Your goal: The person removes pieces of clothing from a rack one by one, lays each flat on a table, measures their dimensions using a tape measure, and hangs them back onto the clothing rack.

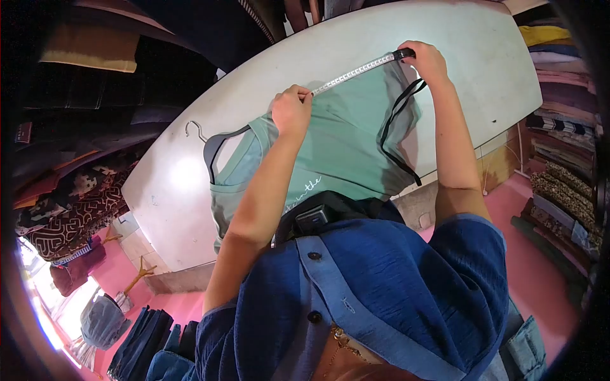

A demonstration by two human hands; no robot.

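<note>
A white tape measure (352,74) is stretched straight between my two hands along the upper edge of a light green top (346,120). My left hand (293,111) is closed, pinching the tape's left end against the cloth. At the other end, my right hand (424,62) grips the tape's black end piece near the garment's far right corner. The top lies flat with white lettering on it, partly hidden by my left forearm and body. A dark hanger (219,143) with a metal hook sits in its neck. A black strap (389,127) loops across its right side.
Beneath the top is a white board-like table (476,76) with a curved edge. Folded clothes (562,136) are stacked at the right. Dark garments (82,82) hang at the left, and folded jeans (143,343) are at the lower left. The floor (515,190) is pink.
</note>
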